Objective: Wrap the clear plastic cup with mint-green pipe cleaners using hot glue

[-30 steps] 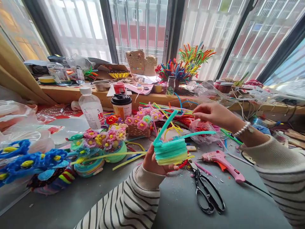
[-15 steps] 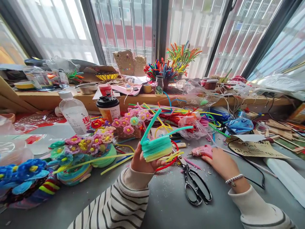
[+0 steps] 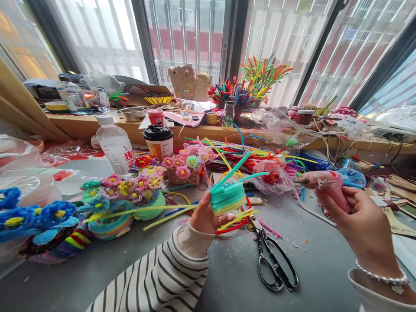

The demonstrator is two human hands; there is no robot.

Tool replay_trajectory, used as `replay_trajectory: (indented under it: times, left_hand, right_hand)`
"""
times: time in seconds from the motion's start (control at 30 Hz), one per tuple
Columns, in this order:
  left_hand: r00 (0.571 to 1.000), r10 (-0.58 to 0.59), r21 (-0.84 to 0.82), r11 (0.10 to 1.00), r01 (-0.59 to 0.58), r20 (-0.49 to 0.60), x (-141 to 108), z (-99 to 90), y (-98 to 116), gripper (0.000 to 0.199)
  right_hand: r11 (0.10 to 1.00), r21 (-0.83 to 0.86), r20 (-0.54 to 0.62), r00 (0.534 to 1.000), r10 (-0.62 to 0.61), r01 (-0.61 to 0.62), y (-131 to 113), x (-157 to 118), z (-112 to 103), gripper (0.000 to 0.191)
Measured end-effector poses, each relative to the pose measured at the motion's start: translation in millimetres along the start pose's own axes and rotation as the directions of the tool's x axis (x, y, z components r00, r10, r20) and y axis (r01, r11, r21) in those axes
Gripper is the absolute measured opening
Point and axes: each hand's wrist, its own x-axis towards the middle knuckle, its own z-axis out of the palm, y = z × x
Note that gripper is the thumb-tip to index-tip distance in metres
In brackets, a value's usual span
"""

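My left hand [image 3: 208, 214] is closed around a small cup-like form wrapped in teal and pale yellow pipe cleaners [image 3: 228, 199]. Two teal ends stick up and out from its top. My right hand [image 3: 360, 221] grips a pink hot glue gun [image 3: 325, 181] by its handle, raised above the table, nozzle pointing left toward the wrapped form but apart from it. Black-handled scissors [image 3: 274, 260] lie on the table between my hands. Yellow and red pipe cleaners [image 3: 235, 225] lie by the scissors' blades, just behind my left hand.
At left stand flower-topped pipe-cleaner pots [image 3: 110, 221], with a water bottle [image 3: 114, 145] and a lidded paper cup [image 3: 158, 143] behind. Loose pipe cleaners and a plastic bag [image 3: 274, 175] lie at the middle back. A wooden ledge [image 3: 195, 133] full of craft things runs below the windows.
My right hand has lifted the glue gun off the table, up and to the right. My left hand still holds the wrapped form. The whole view has shifted slightly.
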Motion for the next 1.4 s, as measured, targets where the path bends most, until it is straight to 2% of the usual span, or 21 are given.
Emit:
replay_trajectory:
  times: [0.07, 0.13, 0.23, 0.37, 0.6, 0.87, 1.23, 1.4]
  left_hand:
    - [0.996, 0.028, 0.044, 0.999, -0.025, -0.080, 0.0, 2.4, -0.7, 0.040]
    - [0.984, 0.076, 0.097, 0.993, -0.061, -0.162, 0.0, 4.8, -1.4, 0.038]
    - [0.961, 0.122, 0.159, 0.984, -0.083, -0.249, 1.4, 5.2, -3.5, 0.044]
    - [0.952, 0.143, 0.221, 0.972, -0.083, -0.272, 5.0, 1.4, -7.8, 0.062]
    - [0.946, 0.164, 0.300, 0.951, -0.077, -0.278, 7.7, 0.0, -12.3, 0.078]
    - [0.957, 0.170, 0.283, 0.954, -0.100, -0.234, 9.2, -4.6, -14.3, 0.075]
    - [0.949, 0.175, 0.297, 0.950, -0.093, -0.261, 7.2, -2.7, -13.2, 0.075]
    - [0.956, 0.135, 0.276, 0.959, -0.061, -0.260, 5.6, -2.1, -11.1, 0.075]
  right_hand:
    - [0.997, 0.054, -0.013, 0.999, 0.050, -0.049, -25.0, -4.7, 1.7, 0.065]
    - [0.996, 0.079, -0.077, 0.996, -0.045, 0.052, -45.3, -11.0, 8.4, 0.069]
    - [0.971, 0.021, -0.152, 0.960, -0.233, 0.239, -58.7, -21.3, 21.1, 0.061]
    - [0.943, -0.051, -0.188, 0.925, -0.331, 0.328, -56.0, -30.6, 31.5, 0.055]
    - [0.940, -0.079, -0.164, 0.925, -0.342, 0.333, -55.5, -34.1, 33.9, 0.048]
    - [0.939, -0.098, -0.131, 0.931, -0.340, 0.330, -57.0, -36.2, 34.9, 0.051]
    - [0.918, -0.131, -0.158, 0.907, -0.391, 0.374, -54.3, -37.3, 33.3, 0.050]
    - [0.918, -0.144, -0.163, 0.906, -0.391, 0.371, -53.5, -36.8, 32.4, 0.045]
